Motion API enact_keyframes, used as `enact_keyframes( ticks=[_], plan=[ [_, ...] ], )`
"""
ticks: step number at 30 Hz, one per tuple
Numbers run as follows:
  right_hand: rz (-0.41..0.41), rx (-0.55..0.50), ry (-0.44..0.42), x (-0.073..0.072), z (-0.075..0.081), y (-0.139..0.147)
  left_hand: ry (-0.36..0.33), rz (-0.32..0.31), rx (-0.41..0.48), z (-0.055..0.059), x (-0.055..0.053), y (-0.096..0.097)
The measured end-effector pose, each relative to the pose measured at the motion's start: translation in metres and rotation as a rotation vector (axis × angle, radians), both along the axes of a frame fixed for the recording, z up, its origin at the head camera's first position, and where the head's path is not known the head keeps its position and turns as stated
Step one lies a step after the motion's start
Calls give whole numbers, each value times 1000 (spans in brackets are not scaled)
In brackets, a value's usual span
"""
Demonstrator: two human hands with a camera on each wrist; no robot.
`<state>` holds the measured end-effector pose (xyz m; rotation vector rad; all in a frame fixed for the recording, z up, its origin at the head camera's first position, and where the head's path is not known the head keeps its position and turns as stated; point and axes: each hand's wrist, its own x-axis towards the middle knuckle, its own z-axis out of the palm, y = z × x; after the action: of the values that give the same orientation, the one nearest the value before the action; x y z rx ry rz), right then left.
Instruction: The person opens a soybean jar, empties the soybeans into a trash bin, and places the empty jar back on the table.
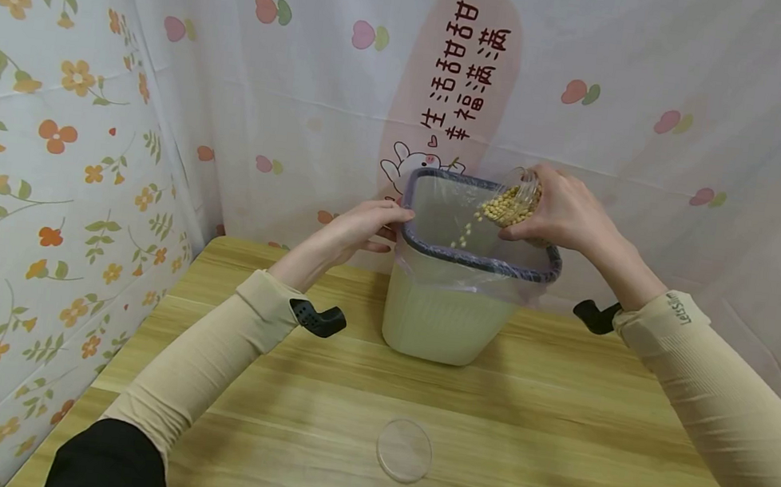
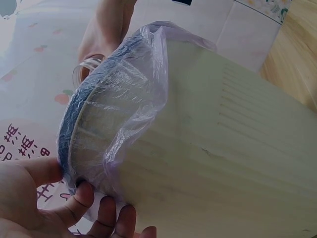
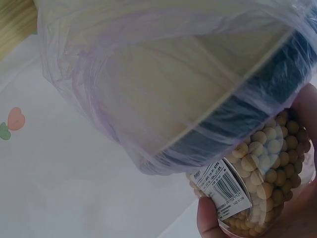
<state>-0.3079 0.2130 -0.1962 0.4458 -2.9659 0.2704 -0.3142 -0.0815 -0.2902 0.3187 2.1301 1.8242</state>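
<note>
A cream trash bin with a dark blue rim stands upright on the table, lined with a thin purple plastic bag folded over its edge. My left hand holds the rim at the left, thumb at the top edge and fingers curled against the outer wall. Over the right side of the opening, my right hand grips a clear jar with a barcode label. The jar is tilted mouth-down to the left, and soybeans spill from it into the bin. Many beans are still in the jar; the bin's bottom is hidden.
On the wooden table, a clear round lid lies in front of the bin. A white printed curtain hangs close behind the bin, and a floral cloth covers the left side.
</note>
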Motion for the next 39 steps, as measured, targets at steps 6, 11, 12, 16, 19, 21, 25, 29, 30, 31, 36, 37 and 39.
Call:
enact_keyframes(
  ticks=[6,11,12,16,19,21,25,29,30,31,36,37,39],
  plan=[
    [2,7,2,-1,1,-1,-3,-1,3,0,-2,-1],
    [3,14,-5,-2,1,-2,-1,-3,3,0,-1,-1],
    [3,16,-6,-2,1,-2,-1,-3,3,0,-1,-1],
    [0,27,-1,-2,1,-3,-2,-2,3,0,-1,-1],
    [3,31,6,-2,0,-3,-4,0,3,0,-1,-1],
    [5,30,10,-3,0,-2,-5,2,2,0,-1,-1],
    [10,28,19,-3,0,-3,-10,3,2,-1,-2,-1],
    [17,26,32,-4,0,-3,-11,3,0,-1,-1,0],
    [19,28,34,-4,0,-3,-10,4,1,-1,-1,0],
    [20,30,35,-4,0,-3,-8,4,0,-1,-1,0],
    [20,39,29,-4,0,-2,-8,6,3,-1,0,0],
    [19,40,28,-4,0,-2,-8,7,3,-1,0,0],
    [20,46,26,-4,0,-2,-11,9,5,0,1,0]
  ],
)
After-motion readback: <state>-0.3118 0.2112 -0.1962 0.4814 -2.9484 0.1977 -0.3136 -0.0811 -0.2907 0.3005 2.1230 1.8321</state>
